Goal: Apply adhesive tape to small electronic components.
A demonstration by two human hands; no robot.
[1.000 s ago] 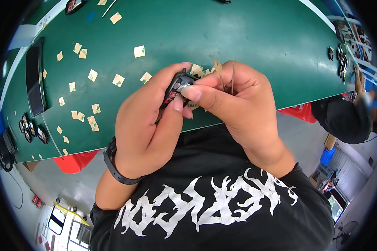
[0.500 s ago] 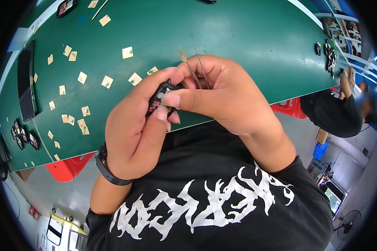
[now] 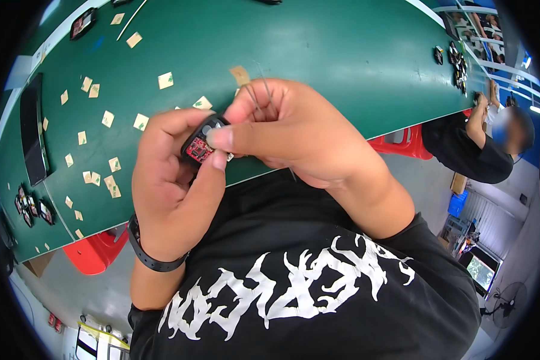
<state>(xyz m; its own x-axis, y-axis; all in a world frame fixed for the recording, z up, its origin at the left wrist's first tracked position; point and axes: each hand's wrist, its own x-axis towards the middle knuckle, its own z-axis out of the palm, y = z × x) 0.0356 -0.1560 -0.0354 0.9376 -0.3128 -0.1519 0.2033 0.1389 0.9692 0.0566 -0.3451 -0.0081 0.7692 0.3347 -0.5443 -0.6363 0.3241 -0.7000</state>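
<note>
green and long, the surface [image 3: 342, 72] is stretching across the room, and lots of small pale paper squares [image 3: 165, 80] are lying around on its left part. a long black panel [image 3: 35, 135] is lying near the left end, and a bunch of little dark gadgets [image 3: 45, 212] is sitting below it. over on the right, another person [image 3: 471, 150] is sitting by the surface. in the middle, the left hand [image 3: 174, 189] is holding a little black case [image 3: 199, 149] tight in its fingers, over the near part of the surface. a red board is showing inside the case. the right hand [image 3: 306, 129] is pressing its thumb on the case, and its curled fingers are also gripping thin metal tweezers [image 3: 267, 90]. a tan square [image 3: 240, 75] is showing right by the tweezers' tips.
</note>
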